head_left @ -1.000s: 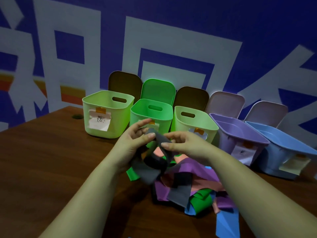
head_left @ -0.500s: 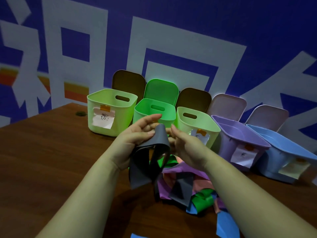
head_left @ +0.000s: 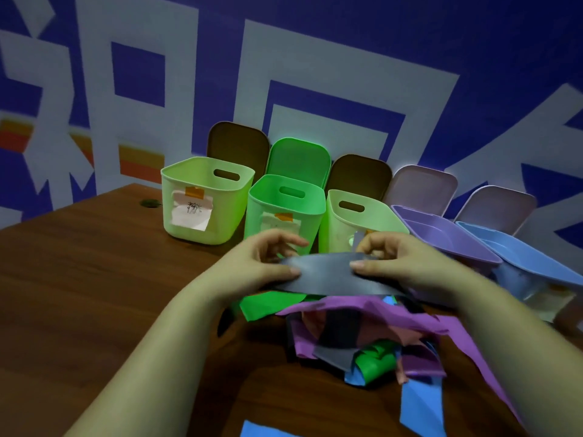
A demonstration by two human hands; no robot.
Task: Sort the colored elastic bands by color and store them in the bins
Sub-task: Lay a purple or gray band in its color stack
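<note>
— What's behind the desk?

— A wall [head_left: 473,42] painted deep blue, crossed by large pale grey-white block shapes, with orange and red stripes [head_left: 138,160] low on the left.

— And the furniture?

— A dark brown wooden table [head_left: 79,294] with visible grain; a small round hole [head_left: 150,203] sits near its far edge.

— Lighting?

— Dim and bluish throughout.

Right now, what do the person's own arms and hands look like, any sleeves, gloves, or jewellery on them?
Both forearms are bare from the bottom edge of the picture up to the wrists; no sleeve shows. The left hand and the right hand wear no gloves, and no ring, watch or bracelet shows. The fingernails are short and unpainted. The dim light hides finer marks.
</note>
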